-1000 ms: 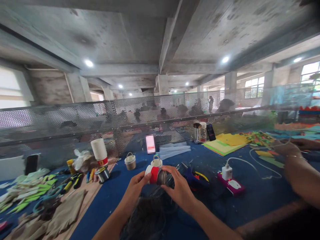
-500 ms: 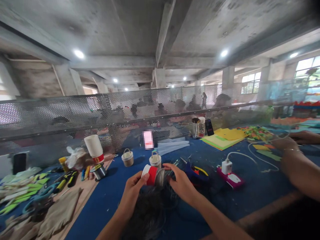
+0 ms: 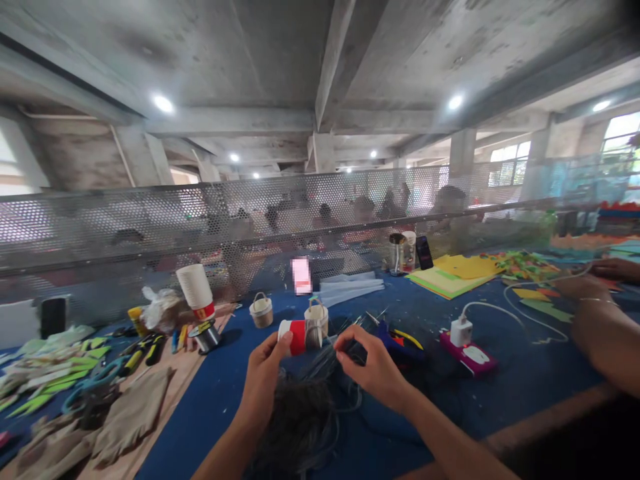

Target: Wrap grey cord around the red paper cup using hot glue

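Observation:
My left hand (image 3: 267, 367) grips a red and white paper cup (image 3: 298, 337) lying on its side in the air, thumb on top. Greyish cord (image 3: 313, 333) is wound round the cup's right end. Just to the right, my right hand (image 3: 363, 357) has thumb and forefinger tips close together in a pinch; whatever they hold is too fine to make out. Below both hands lies a loose tangle of dark grey strands (image 3: 300, 413). Two small cord-wrapped buckets with looped handles stand behind the cup: one bucket (image 3: 261, 312) to the left, another bucket (image 3: 320, 317) partly hidden by the cup.
Pliers (image 3: 406, 340) lie right of my hands, near a magenta power strip (image 3: 470, 353) with a charger. At left are stacked paper cups (image 3: 194, 287) on a wire spool (image 3: 206, 338), and gloves (image 3: 133, 413). Another person's arm (image 3: 595, 327) reaches in at right. A perforated screen (image 3: 250, 233) stands behind.
My right hand has come away from the cup's corded end, its fingertips now apart from it. My left hand has turned the cup more level. The view has shifted slightly.

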A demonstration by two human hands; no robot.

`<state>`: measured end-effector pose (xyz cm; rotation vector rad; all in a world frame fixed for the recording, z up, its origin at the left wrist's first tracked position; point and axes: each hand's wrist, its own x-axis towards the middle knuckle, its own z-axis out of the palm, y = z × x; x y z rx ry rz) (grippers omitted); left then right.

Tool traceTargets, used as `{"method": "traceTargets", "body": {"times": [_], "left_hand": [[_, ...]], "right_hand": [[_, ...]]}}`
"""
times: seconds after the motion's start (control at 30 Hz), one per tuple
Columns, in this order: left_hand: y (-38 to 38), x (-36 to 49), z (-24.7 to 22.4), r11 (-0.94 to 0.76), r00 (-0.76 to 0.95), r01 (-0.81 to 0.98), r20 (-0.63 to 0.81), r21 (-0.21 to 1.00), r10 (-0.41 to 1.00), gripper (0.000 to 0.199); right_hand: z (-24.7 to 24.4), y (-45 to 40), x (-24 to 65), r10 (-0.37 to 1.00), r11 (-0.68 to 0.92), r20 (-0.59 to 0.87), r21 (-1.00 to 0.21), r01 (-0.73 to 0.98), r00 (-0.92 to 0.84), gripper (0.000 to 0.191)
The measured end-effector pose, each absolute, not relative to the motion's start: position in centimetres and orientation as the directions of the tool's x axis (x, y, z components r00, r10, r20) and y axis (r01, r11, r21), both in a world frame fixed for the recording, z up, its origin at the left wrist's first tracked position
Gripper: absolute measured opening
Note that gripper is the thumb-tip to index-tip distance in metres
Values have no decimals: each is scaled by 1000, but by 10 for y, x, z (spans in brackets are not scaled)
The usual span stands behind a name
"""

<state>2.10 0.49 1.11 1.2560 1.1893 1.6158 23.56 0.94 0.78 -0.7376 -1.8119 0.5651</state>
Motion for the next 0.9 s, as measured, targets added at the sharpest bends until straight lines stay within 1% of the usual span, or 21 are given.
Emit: {"method": "traceTargets", "body": {"times": [0.1,0.23,0.33,0.4,0.5,0.57,0.6,0.7,0.8,0.9], "left_hand": [[9,18,9,-302,-250,-75,275,950,928,41],[13,14,6,-312,-278,-106,273,944,921,47],[14,12,6,-328,-299,-113,283,938,911,45],[14,12,8,-325,-299,-133,275,936,914,43],[12,13,11,-296,-288,-164,241,941,927,45],[10,14,13,-278,-282,-172,223,945,933,46],[9,15,13,-277,-281,-172,223,945,934,46],[9,16,12,-295,-273,-175,242,939,931,42],[10,16,10,-297,-265,-191,242,935,933,37],[11,16,9,-293,-257,-205,238,934,937,37]], "right_hand": [[10,4,236,698,703,605,-680,207,-381,16],[10,0,238,676,704,539,-673,226,-503,20],[6,-2,237,660,720,498,-634,283,-563,20],[4,-3,239,653,741,501,-580,339,-568,21],[1,0,249,676,736,556,-485,472,-483,21],[-1,5,262,721,673,572,-446,591,-390,19],[-4,9,271,747,622,573,-422,660,-338,18],[-14,19,297,805,392,570,-301,869,-166,22],[-27,24,314,866,221,488,-174,960,-111,23],[-34,25,318,896,150,434,-98,984,-93,24]]}}
